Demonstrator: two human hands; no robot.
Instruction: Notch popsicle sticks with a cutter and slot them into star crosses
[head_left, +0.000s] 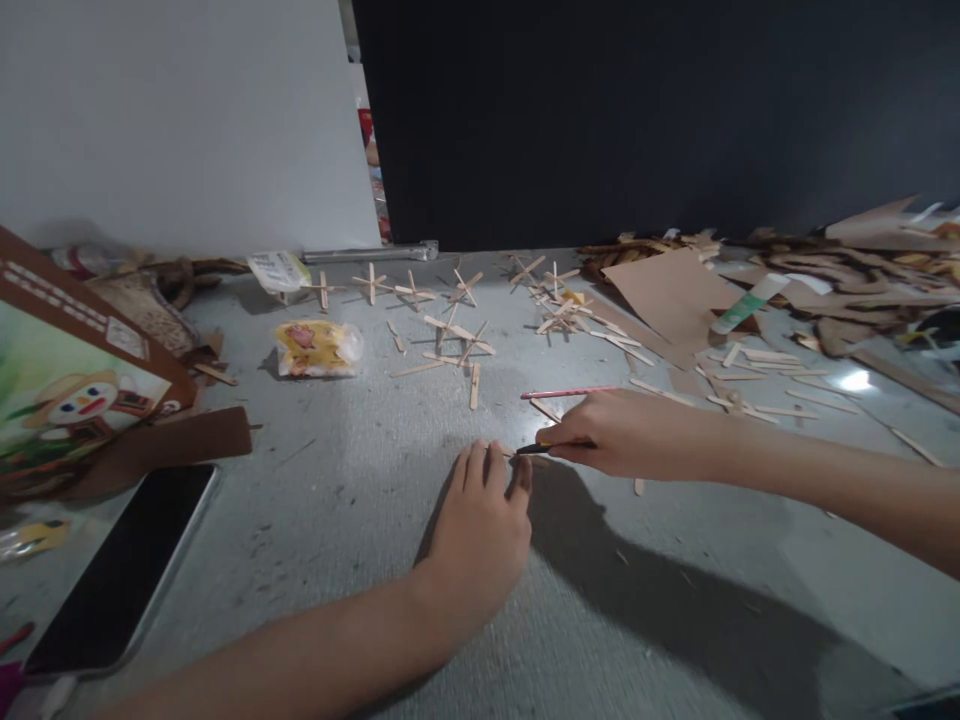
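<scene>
My left hand (484, 510) presses a wooden craft stick (508, 452) down on the grey tabletop, its fingertips mostly covering the stick. From the right, my right hand (592, 437) grips a slim black craft knife (534, 449) with a bit of yellow on it. The knife's tip meets the stick just beside my left fingertips. Above my right hand lies a red pencil (570, 392). Another craft stick (474, 386) lies a short way beyond my left hand.
Crossed-stick pieces (372, 285) stand along the back. A yellow packet (319, 348), a phone (127, 570) and a printed carton (75, 380) are on the left. Loose sticks (765, 360), cardboard (667, 300) and a green-and-white tube (750, 303) lie on the right.
</scene>
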